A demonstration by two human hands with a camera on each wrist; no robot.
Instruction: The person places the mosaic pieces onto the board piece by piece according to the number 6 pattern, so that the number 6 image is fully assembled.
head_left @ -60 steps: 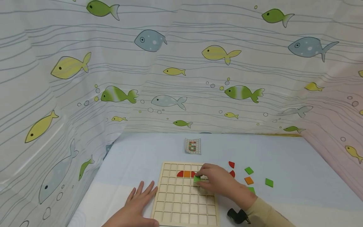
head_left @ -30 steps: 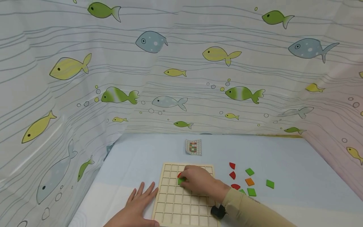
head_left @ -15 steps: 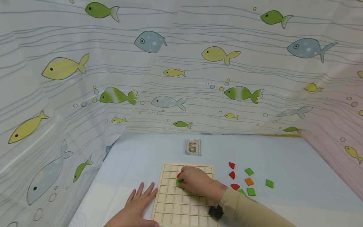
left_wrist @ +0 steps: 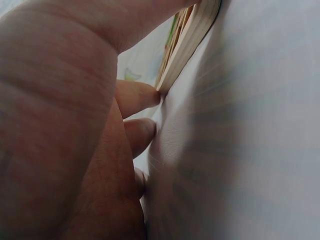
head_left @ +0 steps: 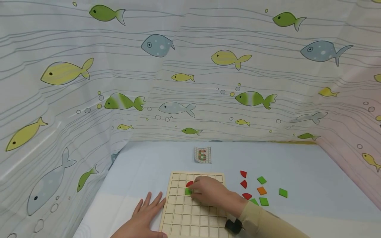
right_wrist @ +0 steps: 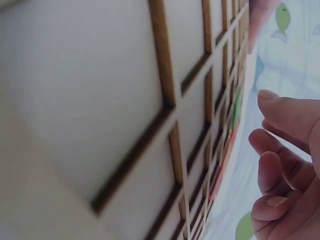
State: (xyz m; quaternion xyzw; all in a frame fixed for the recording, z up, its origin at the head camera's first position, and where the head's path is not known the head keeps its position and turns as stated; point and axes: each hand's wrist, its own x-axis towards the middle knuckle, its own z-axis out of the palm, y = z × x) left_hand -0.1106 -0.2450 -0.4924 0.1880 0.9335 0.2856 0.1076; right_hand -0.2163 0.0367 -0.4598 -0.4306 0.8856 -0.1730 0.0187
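Observation:
A pale wooden grid board point(head_left: 184, 218) lies on the table. One green square tile point(head_left: 188, 191) sits in a cell near its upper left, just below a red quarter-round tile point(head_left: 189, 184). My right hand point(head_left: 212, 191) hovers over the board beside these two tiles, and it covers others in the head view. In the right wrist view its thumb and bent fingers stand apart with nothing between them; the green tile point(right_wrist: 236, 111) lies beyond on the board. With fingers spread, my left hand point(head_left: 143, 216) rests on the table, fingertips and thumb at the board's left edge.
Right of the board lie loose tiles: several green squares point(head_left: 283, 192), one orange square point(head_left: 262, 190) and red quarter-rounds point(head_left: 243, 174). Behind the board is a small card point(head_left: 202, 156) with a coloured grid pattern. A fish-printed curtain point(head_left: 208, 99) surrounds the table.
My right hand carried the green tile leftward across the board to the cell below the left red tile, then let it go and drew slightly right. The left hand stayed put.

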